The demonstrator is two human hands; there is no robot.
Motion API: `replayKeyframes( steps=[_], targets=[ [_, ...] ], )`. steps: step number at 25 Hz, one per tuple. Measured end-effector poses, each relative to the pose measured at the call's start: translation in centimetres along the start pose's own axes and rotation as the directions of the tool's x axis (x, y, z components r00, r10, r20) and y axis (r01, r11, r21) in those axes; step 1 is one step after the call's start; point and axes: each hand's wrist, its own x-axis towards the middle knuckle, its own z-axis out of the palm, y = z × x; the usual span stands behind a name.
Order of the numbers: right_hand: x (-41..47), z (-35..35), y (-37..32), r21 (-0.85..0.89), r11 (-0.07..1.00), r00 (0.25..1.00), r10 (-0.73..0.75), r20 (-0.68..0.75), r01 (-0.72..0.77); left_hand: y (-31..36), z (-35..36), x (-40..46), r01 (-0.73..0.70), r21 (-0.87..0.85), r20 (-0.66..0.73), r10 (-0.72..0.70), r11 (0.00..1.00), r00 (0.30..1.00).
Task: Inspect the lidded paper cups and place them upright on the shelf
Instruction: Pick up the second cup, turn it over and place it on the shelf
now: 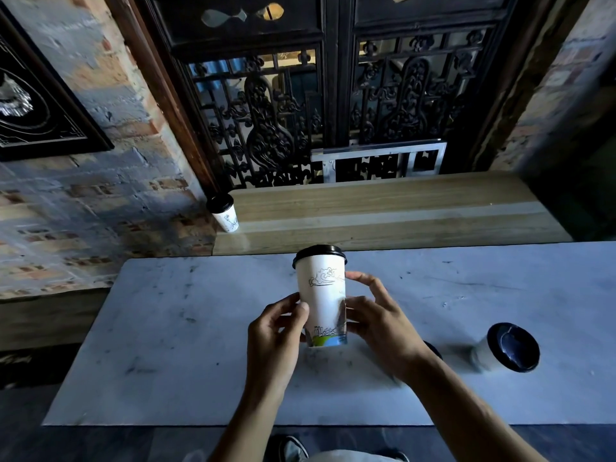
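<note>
Both hands, left hand (276, 331) and right hand (376, 315), pinch the lidded cup (321, 295) upright above the table's (166, 328) middle; a light fingertip grip could let it slip or crush while turning.

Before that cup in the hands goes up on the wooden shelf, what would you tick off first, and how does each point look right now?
1. Lid seated on the held cup: ok, the black lid sits level on the rim.
2. Cup upright: ok, lid up, only slightly tilted.
3. Grip secure: ok, left hand and right hand press on opposite sides of the cup.
4. Cup's far side free of damage: cannot tell, only the near face shows.
5. Free space on the shelf: ok, one shelf cup stands at its left end, the rest is bare wood.
6. Cups left to do: not ok, a table cup waits on the marble table.
</note>
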Motion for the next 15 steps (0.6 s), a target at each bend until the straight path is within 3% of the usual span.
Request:
replayKeyframes(
  steps=[8, 12, 15],
  targets=[
    [0.3, -1.0, 0.3, -0.065, 0.997, 0.999, -0.031, -0.035, 0.029, 0.1, 0.4, 0.4, -0.088, 0.123, 0.017, 0.086, 0.988, 0.996],
    [0.4, -1.6, 0.1, -0.124, 0.989, 0.996, -0.082, 0.034, 0.085, 0.4, 0.9, 0.3, -0.065, 0.059, 0.029, 0.063, 0.996, 0.998],
    [0.4, -1.6, -0.3, -0.027, 0.999, 0.999, -0.043, -0.007, 0.043, 0.3, 1.2, 0.3, -0.054, 0.012, 0.021, 0.054, 0.998, 0.998]
  ],
)
